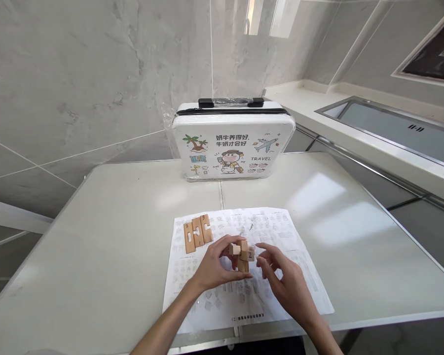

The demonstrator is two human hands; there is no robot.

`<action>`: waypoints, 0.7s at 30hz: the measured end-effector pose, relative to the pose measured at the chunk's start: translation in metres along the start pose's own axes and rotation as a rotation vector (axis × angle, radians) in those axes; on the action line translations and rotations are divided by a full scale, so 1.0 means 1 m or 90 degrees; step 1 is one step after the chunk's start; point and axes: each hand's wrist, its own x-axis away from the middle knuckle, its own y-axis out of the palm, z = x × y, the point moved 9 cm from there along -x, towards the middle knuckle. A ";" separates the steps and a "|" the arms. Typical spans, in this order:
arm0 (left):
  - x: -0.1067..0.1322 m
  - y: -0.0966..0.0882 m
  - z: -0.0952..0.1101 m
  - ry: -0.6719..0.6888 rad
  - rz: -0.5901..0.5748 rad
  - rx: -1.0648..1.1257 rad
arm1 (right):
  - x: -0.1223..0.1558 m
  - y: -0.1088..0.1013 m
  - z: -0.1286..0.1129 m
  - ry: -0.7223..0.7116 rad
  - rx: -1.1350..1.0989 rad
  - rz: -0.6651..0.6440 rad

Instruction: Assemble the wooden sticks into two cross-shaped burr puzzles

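Observation:
My left hand (218, 266) grips a wooden burr puzzle (243, 256) of interlocked blocks, thumb below and fingers above it. One block end facing me bears a "2". Just to the right, my right hand (281, 271) is held with its fingers apart and curled slightly, close to the puzzle but apart from it. Both hands are over a printed instruction sheet (251, 315) with small diagrams. On its upper left part lie three flat wooden puzzle pieces (198, 233) side by side, with cut-out slots and handwritten numbers.
A white printed case (233, 148) with a black handle stands at the back of the light table (107, 256), partly wrapped in clear plastic. A counter with an inset sink (392, 128) runs along the right. A grey tiled wall (96, 74) rises behind.

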 end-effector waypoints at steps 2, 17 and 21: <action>0.000 0.001 -0.003 -0.019 -0.012 0.056 | -0.002 0.005 0.005 0.025 -0.011 -0.022; 0.006 0.019 -0.006 -0.101 -0.190 0.322 | 0.003 0.029 -0.002 -0.013 -0.112 -0.173; 0.007 0.022 -0.002 -0.086 -0.223 0.328 | 0.005 0.036 0.001 0.019 -0.186 -0.187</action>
